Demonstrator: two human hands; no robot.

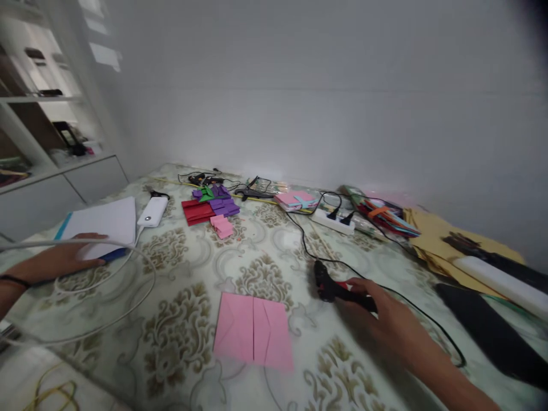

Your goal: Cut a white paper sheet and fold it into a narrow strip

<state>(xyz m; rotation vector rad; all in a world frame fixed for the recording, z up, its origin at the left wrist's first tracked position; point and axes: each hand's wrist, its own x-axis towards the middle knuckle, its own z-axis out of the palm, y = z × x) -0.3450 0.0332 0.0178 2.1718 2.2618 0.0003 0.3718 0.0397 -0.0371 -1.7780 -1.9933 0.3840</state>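
Observation:
My right hand (379, 305) is closed around the handle of a black glue gun (327, 285) with a red trigger, held just above the table right of centre. To its left lies a pink paper sheet (254, 331), its two sides folded in to a middle seam. At the far left my left hand (79, 251) rests on the near edge of a white paper pad (109, 220) with blue edging. Its fingers look stretched out and apart, though part of the hand is hidden behind a looping white cable (143, 257).
Folded red (197, 212), purple (225, 206) and pink paper pieces (221, 226) lie toward the back. A white power bank (153, 212) sits beside the pad. Against the wall are a power strip (331, 221) and paper bundles; a black slab (488, 325) lies at right.

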